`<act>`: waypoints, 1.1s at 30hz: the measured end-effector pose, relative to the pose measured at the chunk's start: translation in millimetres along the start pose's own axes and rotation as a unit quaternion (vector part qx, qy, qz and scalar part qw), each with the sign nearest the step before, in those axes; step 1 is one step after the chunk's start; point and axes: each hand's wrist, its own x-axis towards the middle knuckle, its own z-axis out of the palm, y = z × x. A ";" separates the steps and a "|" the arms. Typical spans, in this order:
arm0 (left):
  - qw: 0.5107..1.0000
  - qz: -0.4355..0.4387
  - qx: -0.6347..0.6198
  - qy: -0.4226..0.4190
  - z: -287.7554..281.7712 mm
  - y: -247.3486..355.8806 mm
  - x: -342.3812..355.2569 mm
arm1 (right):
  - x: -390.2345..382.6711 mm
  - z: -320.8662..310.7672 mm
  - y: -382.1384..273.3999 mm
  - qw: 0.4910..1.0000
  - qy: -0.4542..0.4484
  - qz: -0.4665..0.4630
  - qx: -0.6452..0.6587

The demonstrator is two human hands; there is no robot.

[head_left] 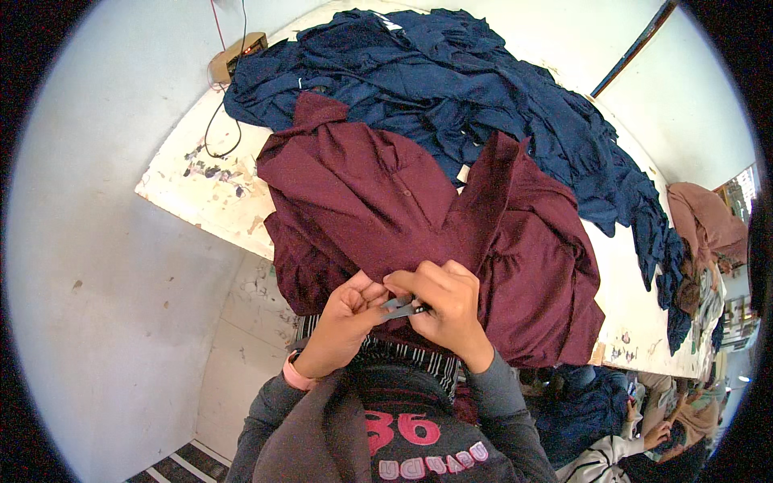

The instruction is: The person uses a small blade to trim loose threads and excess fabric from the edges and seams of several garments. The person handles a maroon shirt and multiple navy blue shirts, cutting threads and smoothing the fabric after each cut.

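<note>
A maroon garment [386, 205] is spread over the near edge of the table, with a collar-like fold standing up and a small button on its front. At its near edge my left hand [342, 326] is closed, thumb and fingers pinching the cloth. Beside it my right hand [447, 306] is curled around small grey thread snips [397, 309], whose blades point toward my left hand. The fingertips of both hands nearly meet on the maroon cloth. What lies exactly between them is too small to make out.
A large heap of navy garments [419, 80] covers the far side of the white table [189, 173]. A brown box-like device [237, 58] with a black cable stands at the far left by the wall. Other people's hands [659, 435] and cloth show at lower right.
</note>
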 end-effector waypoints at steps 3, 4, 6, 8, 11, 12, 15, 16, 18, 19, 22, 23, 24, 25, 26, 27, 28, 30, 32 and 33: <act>0.998 0.048 0.021 -0.034 -6.3 -1.9 3.5 | 1.6 4.7 1.2 0.964 0.067 0.135 0.221; 0.997 0.051 0.021 -0.051 -13.4 -5.6 5.9 | 0.3 2.8 6.0 0.948 0.087 0.156 0.264; 0.997 0.044 0.017 -0.053 -20.6 -8.4 4.8 | -1.1 -3.8 8.5 0.962 0.083 0.153 0.210; 1.000 0.019 0.008 -0.016 -6.7 2.7 3.8 | -2.7 -14.7 1.8 0.985 0.065 0.139 0.081; 1.000 0.002 -0.008 0.025 14.9 16.1 3.6 | -7.8 -20.0 -0.3 0.994 0.014 0.109 -0.002; 1.000 0.008 -0.010 0.013 13.6 13.9 4.5 | -8.8 -21.2 -0.3 0.995 -0.007 0.097 -0.013; 0.999 0.025 -0.001 -0.032 -4.9 -1.7 4.9 | -4.4 -20.4 -6.4 0.997 0.003 0.063 -0.032; 0.999 0.023 0.008 -0.043 -11.9 -6.7 4.9 | -2.8 -20.6 -8.4 0.998 0.000 0.058 -0.036; 0.999 0.001 0.029 -0.038 -16.0 -9.2 4.8 | -1.9 -17.1 -7.5 0.997 0.007 0.042 -0.062; 0.999 -0.002 0.035 -0.038 -15.9 -9.1 4.7 | -4.1 -13.8 -5.4 0.997 0.009 0.041 -0.067; 0.998 0.022 0.022 -0.046 -10.7 -7.5 5.4 | -3.4 -13.6 -5.2 0.997 0.017 0.039 -0.064; 0.999 0.021 0.018 -0.047 -10.6 -8.4 5.8 | -3.5 -14.5 -5.3 0.997 0.021 0.040 -0.060; 0.999 0.021 0.014 -0.048 -10.0 -8.7 6.3 | -5.1 -13.9 -3.7 0.998 0.020 0.033 -0.058; 0.999 0.021 0.011 -0.049 -9.6 -9.0 6.7 | -7.8 -12.5 -1.2 0.998 0.019 0.027 -0.055; 0.998 0.025 0.007 -0.050 -7.4 -6.9 6.8 | -9.0 -12.8 -0.3 0.998 0.020 0.019 -0.053; 0.998 0.026 0.005 -0.053 -7.9 -6.6 7.1 | -9.7 -14.7 -0.4 0.999 0.024 0.005 -0.027; 0.998 0.027 0.002 -0.056 -8.1 -6.5 7.5 | -10.7 -17.0 -0.6 1.000 0.028 -0.008 -0.001; 0.998 0.027 -0.001 -0.064 -14.1 -9.0 7.3 | -13.0 -16.8 -0.9 0.999 0.017 -0.029 -0.005; 0.997 0.044 -0.033 -0.051 -11.1 -8.6 8.1 | -18.4 -10.7 1.1 0.997 -0.013 -0.040 -0.068; 0.996 0.053 -0.050 -0.043 -9.9 -7.5 8.9 | -25.6 -13.4 5.7 0.989 -0.060 -0.050 -0.122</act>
